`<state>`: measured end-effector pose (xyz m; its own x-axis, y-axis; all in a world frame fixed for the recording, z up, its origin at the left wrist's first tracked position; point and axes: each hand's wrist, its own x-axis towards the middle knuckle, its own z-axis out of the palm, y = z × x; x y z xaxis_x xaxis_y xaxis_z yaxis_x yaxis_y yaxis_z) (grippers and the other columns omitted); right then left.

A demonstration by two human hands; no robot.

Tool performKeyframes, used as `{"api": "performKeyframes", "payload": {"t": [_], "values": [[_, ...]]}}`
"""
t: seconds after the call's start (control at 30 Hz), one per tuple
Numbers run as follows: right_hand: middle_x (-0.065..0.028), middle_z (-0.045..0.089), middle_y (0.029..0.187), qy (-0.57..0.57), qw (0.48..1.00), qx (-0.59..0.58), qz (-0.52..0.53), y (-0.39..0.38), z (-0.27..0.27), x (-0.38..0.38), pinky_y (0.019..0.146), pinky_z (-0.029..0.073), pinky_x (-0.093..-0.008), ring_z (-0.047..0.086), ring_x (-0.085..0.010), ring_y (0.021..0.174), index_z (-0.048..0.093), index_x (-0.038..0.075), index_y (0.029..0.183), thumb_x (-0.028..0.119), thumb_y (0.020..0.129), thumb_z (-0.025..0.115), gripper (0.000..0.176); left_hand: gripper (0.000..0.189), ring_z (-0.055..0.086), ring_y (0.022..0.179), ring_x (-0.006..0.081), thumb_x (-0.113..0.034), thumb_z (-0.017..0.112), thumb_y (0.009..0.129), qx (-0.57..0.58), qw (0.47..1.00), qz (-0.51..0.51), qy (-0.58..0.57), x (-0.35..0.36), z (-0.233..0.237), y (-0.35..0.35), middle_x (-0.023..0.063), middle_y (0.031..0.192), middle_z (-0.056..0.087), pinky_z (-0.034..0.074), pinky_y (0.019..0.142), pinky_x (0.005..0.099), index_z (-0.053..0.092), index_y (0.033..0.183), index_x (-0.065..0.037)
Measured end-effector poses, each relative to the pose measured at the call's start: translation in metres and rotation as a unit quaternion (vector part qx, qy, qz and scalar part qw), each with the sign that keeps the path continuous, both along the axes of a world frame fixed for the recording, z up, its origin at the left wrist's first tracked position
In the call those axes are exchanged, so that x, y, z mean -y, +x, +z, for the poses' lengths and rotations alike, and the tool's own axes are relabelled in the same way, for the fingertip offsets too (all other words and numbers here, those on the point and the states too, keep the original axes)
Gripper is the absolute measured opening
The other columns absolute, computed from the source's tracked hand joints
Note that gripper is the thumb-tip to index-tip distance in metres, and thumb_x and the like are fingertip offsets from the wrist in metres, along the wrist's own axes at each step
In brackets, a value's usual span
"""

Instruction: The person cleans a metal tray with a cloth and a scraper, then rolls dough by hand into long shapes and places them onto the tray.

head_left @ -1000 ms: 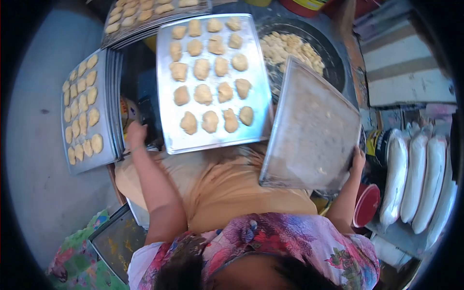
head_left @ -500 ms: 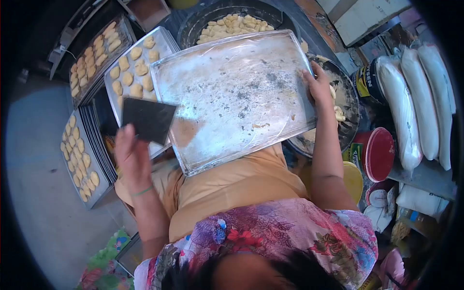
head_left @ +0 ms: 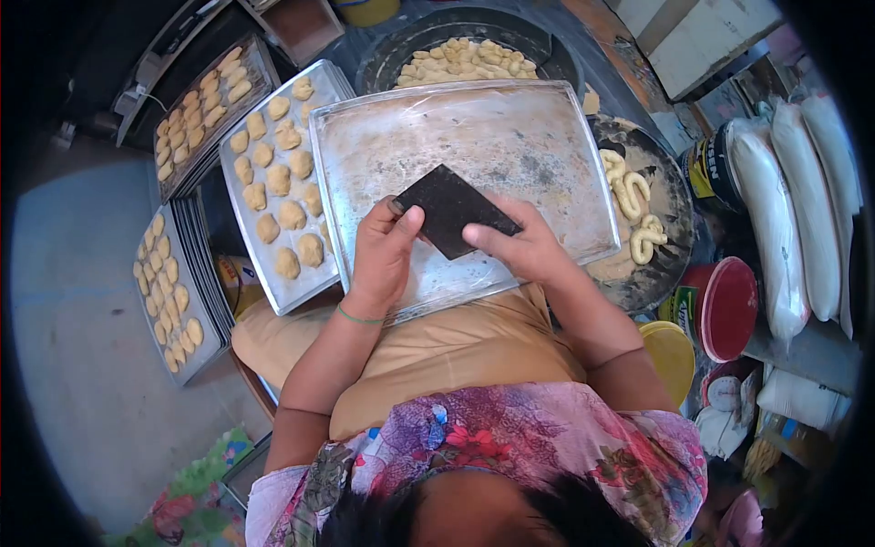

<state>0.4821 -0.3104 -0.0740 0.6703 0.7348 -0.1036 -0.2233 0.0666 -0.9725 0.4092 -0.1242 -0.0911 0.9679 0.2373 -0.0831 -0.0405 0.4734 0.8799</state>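
A dark, flat, square piece [head_left: 453,211], perhaps a scraper, is held above a large metal baking tray [head_left: 547,137]. My left hand [head_left: 383,251] pinches its left corner with the thumb on top. On its right side my right hand [head_left: 527,242] grips it, thumb laid across the face. The tray rests over my lap, its surface stained and marked with dark spots. Under its left edge lies another tray [head_left: 271,244] with rows of pale dough pieces [head_left: 292,215].
Behind stands a dark round pan [head_left: 374,68] of small dough pieces. Another floury pan [head_left: 670,273] at right holds twisted dough strips [head_left: 629,196]. Stacked dough trays [head_left: 200,351] are at left. A red-lidded tub [head_left: 729,310] and filled plastic bags [head_left: 770,237] stand at right.
My right hand has let go of the tray's right edge and taken hold of the dark square piece. My left hand has brought that piece rightward over the tray, which now sits flatter.
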Motion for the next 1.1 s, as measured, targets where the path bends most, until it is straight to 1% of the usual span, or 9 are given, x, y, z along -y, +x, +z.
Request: {"api": "performKeyframes", "payload": {"t": [0.07,0.13,0.17,0.27,0.37,0.53,0.77,0.93,1.1], "values": [[-0.0028,0.061,0.1,0.018,0.998,-0.04,-0.035,0.001,0.002,-0.006,0.082,0.045,-0.0262,0.055,-0.01,0.091,0.056,0.001,0.119,0.021,0.084,0.065,0.041,0.026,0.053,0.092,0.0199,-0.016,0.066,0.083,0.006,0.964,0.074,0.256,-0.02,-0.001,-0.009,0.0087,0.099,0.059,0.04,0.086,0.0327,0.059,0.1,0.001],[-0.0032,0.061,0.1,0.026,0.996,-0.031,-0.075,0.006,0.0,0.003,0.082,0.044,-0.0264,0.055,-0.0106,0.091,0.056,0.001,0.118,0.02,0.085,0.064,0.04,0.034,0.051,0.099,0.0245,-0.018,0.068,0.08,0.081,0.802,0.173,0.566,-0.033,0.013,-0.015,0.014,0.108,0.055,0.038,0.091,0.035,0.057,0.103,0.004],[-0.0032,0.061,0.098,0.018,0.987,0.04,-0.156,0.009,-0.001,0.008,0.081,0.045,-0.0265,0.054,-0.0106,0.091,0.058,0.001,0.113,0.018,0.083,0.065,0.035,0.043,0.046,0.108,0.0304,-0.018,0.07,0.077,0.02,0.758,0.218,0.614,-0.036,0.017,-0.021,0.0202,0.121,0.045,0.034,0.095,0.0367,0.054,0.108,0.007],[-0.0036,0.061,0.092,-0.029,0.933,0.139,-0.332,0.027,0.006,0.032,0.079,0.044,-0.0258,0.055,-0.0121,0.086,0.056,0.004,0.104,0.008,0.078,0.068,0.029,0.047,0.051,0.104,0.0266,-0.016,0.064,0.082,-0.064,0.733,0.263,0.624,-0.059,-0.004,-0.028,0.0163,0.115,0.05,0.038,0.094,0.0347,0.046,0.12,0.005],[-0.0035,0.061,0.09,-0.058,0.899,0.219,-0.374,0.041,0.003,0.067,0.074,0.045,-0.0237,0.055,-0.01,0.082,0.058,0.001,0.099,0.007,0.077,0.071,0.026,0.051,0.054,0.1,0.0208,-0.013,0.065,0.083,-0.187,0.942,0.095,0.262,-0.08,-0.037,-0.044,0.0145,0.115,0.053,0.043,0.089,0.0316,0.041,0.125,0.005],[-0.0036,0.06,0.088,-0.085,0.87,0.236,-0.425,0.035,0.009,0.08,0.073,0.045,-0.0221,0.057,-0.01,0.08,0.062,-0.002,0.098,0.003,0.076,0.071,0.024,0.041,0.059,0.097,0.0211,-0.015,0.06,0.086,-0.194,0.967,-0.024,-0.161,-0.076,-0.025,-0.055,0.0121,0.107,0.059,0.049,0.084,0.0328,0.046,0.12,0.003],[-0.0036,0.056,0.089,-0.037,0.849,0.387,-0.359,0.045,0.048,0.046,0.076,0.04,-0.0221,0.052,-0.0113,0.084,0.062,-0.003,0.097,-0.002,0.08,0.062,0.016,0.049,0.062,0.094,0.0258,-0.005,0.057,0.074,-0.073,0.975,0.017,-0.211,-0.074,-0.023,-0.072,0.0158,0.106,0.06,0.051,0.084,0.0377,0.046,0.121,0.006],[-0.022,0.057,0.113,0.124,0.874,0.395,-0.255,0.042,0.081,-0.025,0.096,0.039,-0.0355,0.054,-0.0252,0.108,0.048,0.001,0.105,0.004,0.086,0.055,0.02,0.055,0.059,0.1,0.0334,-0.007,0.053,0.073,-0.015,0.939,0.144,-0.313,-0.099,-0.008,-0.116,0.0204,0.111,0.057,0.05,0.088,0.0447,0.041,0.125,0.005],[-0.0197,0.053,0.123,0.112,0.84,0.53,-0.004,0.009,0.095,-0.122,0.097,0.041,-0.0344,0.054,-0.0283,0.114,0.047,-0.002,0.122,-0.009,0.084,0.049,0.039,0.059,0.056,0.103,0.0352,-0.008,0.052,0.072,0.112,0.927,0.322,-0.156,-0.131,0.04,-0.176,0.0202,0.116,0.055,0.044,0.095,0.0445,0.037,0.127,0.006]]}}
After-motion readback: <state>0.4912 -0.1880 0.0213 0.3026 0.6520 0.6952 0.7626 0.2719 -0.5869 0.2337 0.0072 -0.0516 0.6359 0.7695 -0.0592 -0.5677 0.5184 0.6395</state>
